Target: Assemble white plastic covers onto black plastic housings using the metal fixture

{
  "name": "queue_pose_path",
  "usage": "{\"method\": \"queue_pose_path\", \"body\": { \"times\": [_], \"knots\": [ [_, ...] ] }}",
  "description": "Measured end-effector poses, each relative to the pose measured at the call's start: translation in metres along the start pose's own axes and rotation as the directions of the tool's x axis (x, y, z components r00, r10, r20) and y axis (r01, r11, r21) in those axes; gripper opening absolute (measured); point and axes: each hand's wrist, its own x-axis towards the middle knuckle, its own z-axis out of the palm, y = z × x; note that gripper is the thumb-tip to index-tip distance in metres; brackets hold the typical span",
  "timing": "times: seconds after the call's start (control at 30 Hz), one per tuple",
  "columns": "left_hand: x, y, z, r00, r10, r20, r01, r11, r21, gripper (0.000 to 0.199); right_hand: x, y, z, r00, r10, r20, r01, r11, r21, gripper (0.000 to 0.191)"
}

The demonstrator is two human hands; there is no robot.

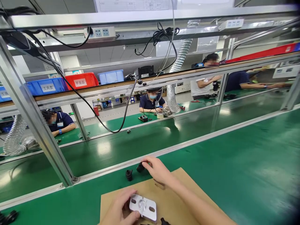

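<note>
Right, I see the small black part (140, 167) lying at the far edge of the cardboard sheet (187, 187), its long axis running left to right, with my right hand (157, 170) pinching it at the fingertips. A second black part (129, 175) stands just beside it to the left. Nearer me, my left hand (119, 209) grips the metal plate (142, 207) by its left edge.

two hands (122, 207) (157, 170); one metal plate (142, 207); two black parts (129, 175) (140, 167); one cardboard sheet (185, 184).
</note>
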Motion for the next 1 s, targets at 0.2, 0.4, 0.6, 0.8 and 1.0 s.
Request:
{"method": "queue_pose_path", "body": {
  "times": [0.2, 0.4, 0.6, 0.8, 1.0],
  "knots": [
    [0.000, 0.012, 0.000, 0.999, -0.017, 0.033, 0.018, 0.999, -0.029, 0.069, -0.030, 0.002, -0.023, 0.990, 0.103, 0.097, -0.126, 0.954, 0.273, 0.052],
    [-0.003, 0.026, -0.002, 0.998, -0.055, 0.026, 0.056, 0.998, -0.035, 0.071, -0.037, -0.023, -0.021, 0.982, 0.187, 0.024, -0.186, 0.939, 0.290, 0.045],
    [-0.007, 0.030, 0.001, 0.975, -0.223, 0.003, 0.223, 0.971, -0.082, 0.072, -0.046, -0.034, -0.009, 0.976, 0.214, -0.038, -0.195, 0.940, 0.281, 0.049],
    [-0.001, 0.034, 0.001, 0.971, -0.239, -0.003, 0.233, 0.949, -0.212, 0.063, -0.054, -0.040, 0.008, 0.992, 0.121, -0.043, -0.108, 0.965, 0.238, 0.044],
    [0.004, 0.044, -0.001, 0.978, -0.208, 0.020, 0.206, 0.946, -0.250, 0.056, -0.060, -0.042, 0.020, 1.000, 0.019, -0.023, -0.013, 0.976, 0.215, 0.040]
  ]
}}
